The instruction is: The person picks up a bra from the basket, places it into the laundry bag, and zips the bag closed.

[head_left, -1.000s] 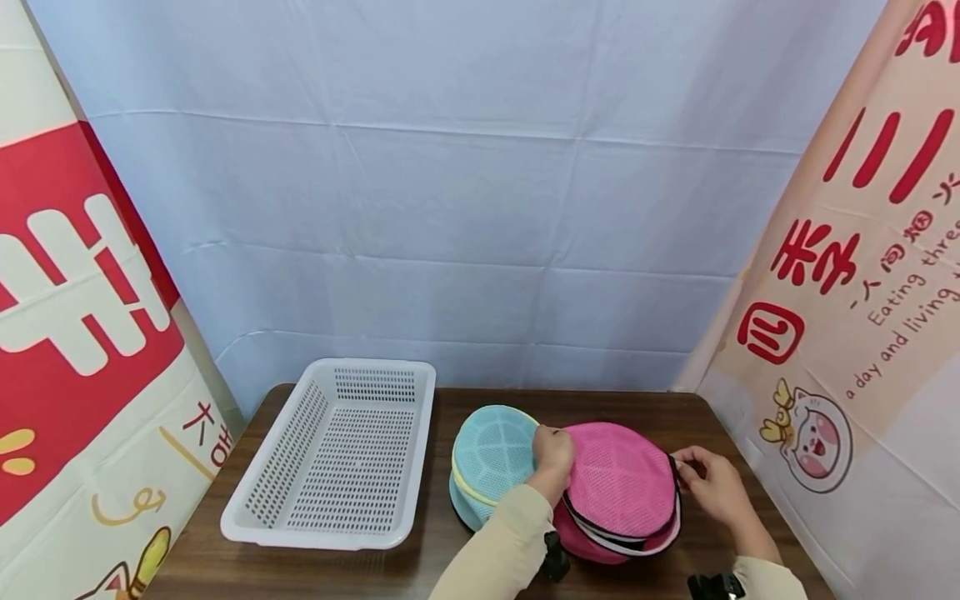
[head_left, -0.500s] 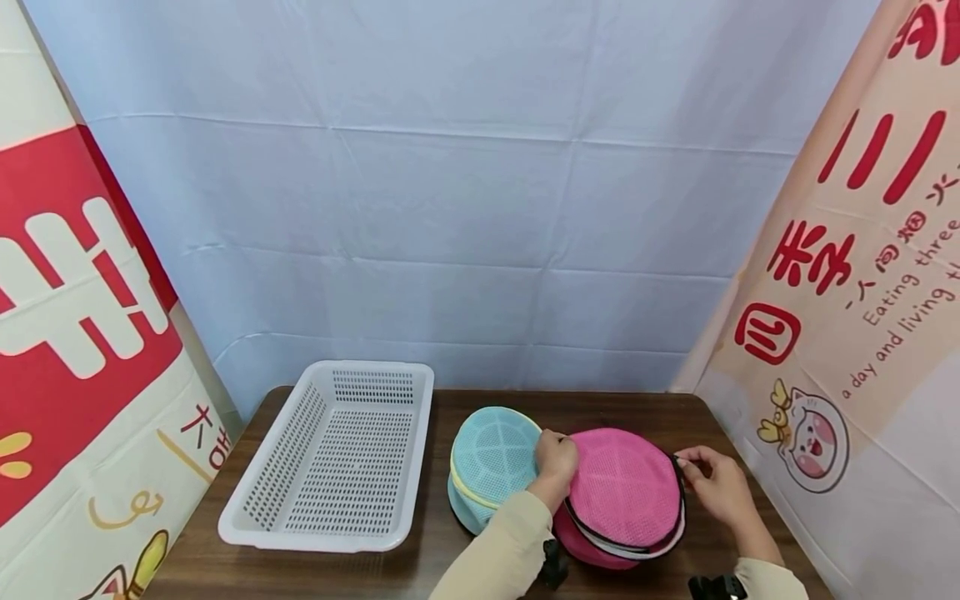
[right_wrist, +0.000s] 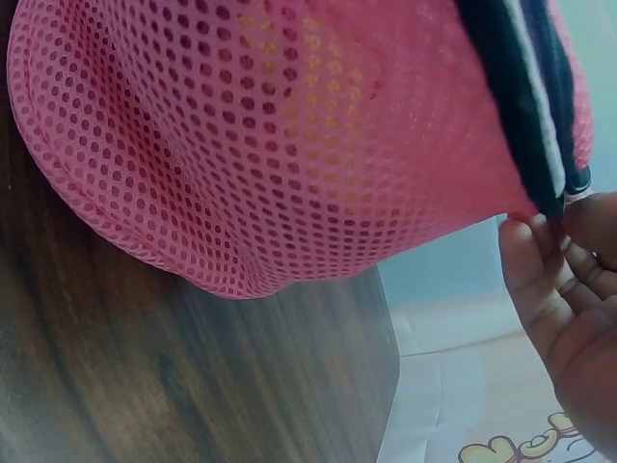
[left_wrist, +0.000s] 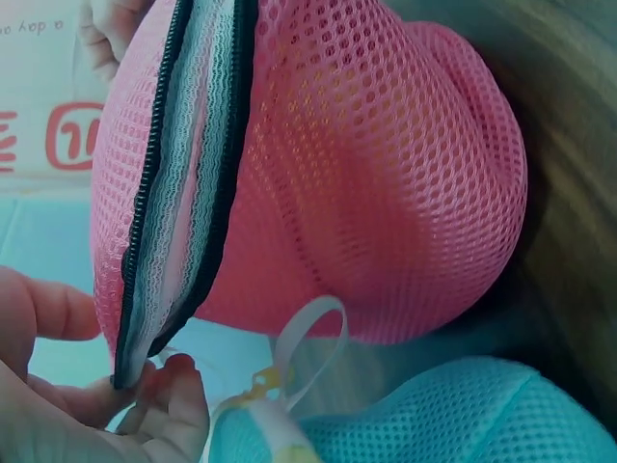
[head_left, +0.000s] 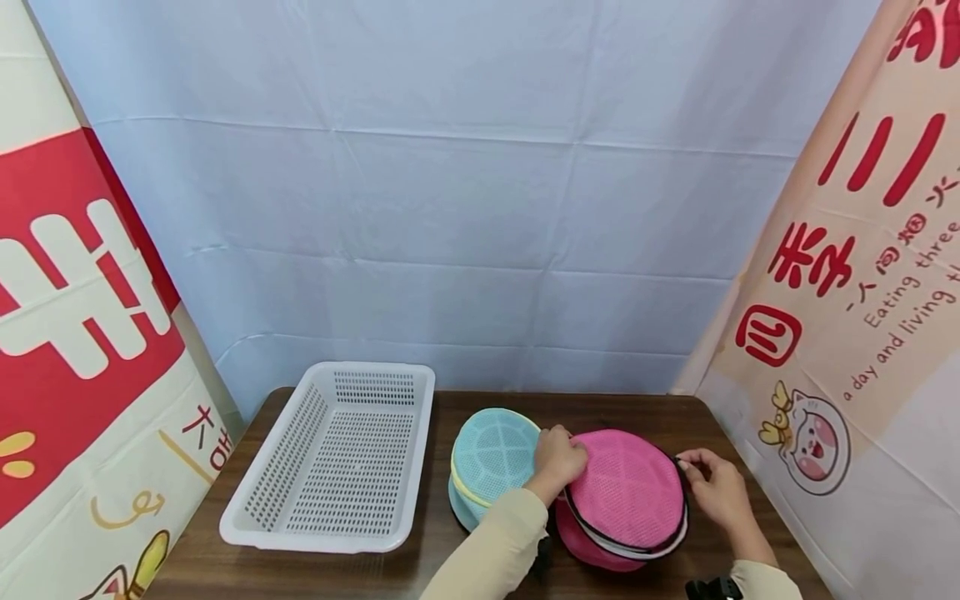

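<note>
A round pink mesh laundry bag (head_left: 630, 487) stands on the table, its lid parted from the body along the front by a black-edged zipper (left_wrist: 204, 174). My left hand (head_left: 555, 457) pinches the bag's left rim; in the left wrist view its fingertips (left_wrist: 178, 381) hold the zipper's end. My right hand (head_left: 722, 492) pinches the rim on the opposite side, thumb and fingers together at the black edging in the right wrist view. Something yellowish shows through the pink mesh. Left of it, a light-blue mesh bag (head_left: 495, 454) with yellow trim sits partly behind my left arm.
A white perforated plastic basket (head_left: 251, 500) stands on the left of the dark wooden table (head_left: 187, 558). A pale blue cloth (head_left: 450, 208) hangs behind it, with printed banners on both sides. A white loop (left_wrist: 313, 333) hangs between the two bags.
The pink bag has shifted slightly right and forward, and the dark gap under its lid has narrowed. My left thumb has moved a little further right over the lid's edge.
</note>
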Available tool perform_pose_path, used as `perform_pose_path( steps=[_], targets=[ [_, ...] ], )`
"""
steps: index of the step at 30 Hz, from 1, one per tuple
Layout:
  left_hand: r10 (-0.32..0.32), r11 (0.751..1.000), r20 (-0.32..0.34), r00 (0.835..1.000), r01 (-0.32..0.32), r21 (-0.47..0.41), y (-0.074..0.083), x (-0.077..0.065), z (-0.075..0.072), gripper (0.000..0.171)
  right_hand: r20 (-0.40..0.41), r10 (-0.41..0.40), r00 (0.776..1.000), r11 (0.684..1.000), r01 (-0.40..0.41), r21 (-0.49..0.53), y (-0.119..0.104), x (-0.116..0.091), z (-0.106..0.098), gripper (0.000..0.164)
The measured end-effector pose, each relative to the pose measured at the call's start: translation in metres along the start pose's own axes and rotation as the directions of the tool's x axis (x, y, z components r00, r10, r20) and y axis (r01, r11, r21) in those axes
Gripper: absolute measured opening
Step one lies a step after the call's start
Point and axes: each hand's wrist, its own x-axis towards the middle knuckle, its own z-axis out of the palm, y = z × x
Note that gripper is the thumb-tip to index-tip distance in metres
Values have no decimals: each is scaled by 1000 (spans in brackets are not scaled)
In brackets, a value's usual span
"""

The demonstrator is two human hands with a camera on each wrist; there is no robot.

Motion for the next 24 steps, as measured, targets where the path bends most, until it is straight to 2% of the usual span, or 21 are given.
perform_pose_path(
  steps=[4, 8, 11, 17, 24],
  targets=[
    [37, 998, 32, 999, -39, 55, 0, 4, -2, 13, 3, -8, 1000, 1000, 8, 16, 1, 0, 0, 6],
    [68, 995, 100, 993, -75, 71, 0, 11, -2, 26, 1, -21, 1000, 999, 21, 42, 0, 1, 0, 6],
    [74, 993, 142, 987, -85, 77, 0, 16, -1, 30, 4, -21, 1000, 998, 21, 55, 0, 1, -1, 7],
    [68, 995, 156, 985, -78, 55, 1, 24, 1, 32, -5, -37, 999, 998, 38, 45, 0, 3, -1, 7],
    [40, 999, 200, 979, -35, -28, 3, 28, 0, 33, -4, -59, 998, 997, 59, 41, -3, 6, 0, 6]
  ],
)
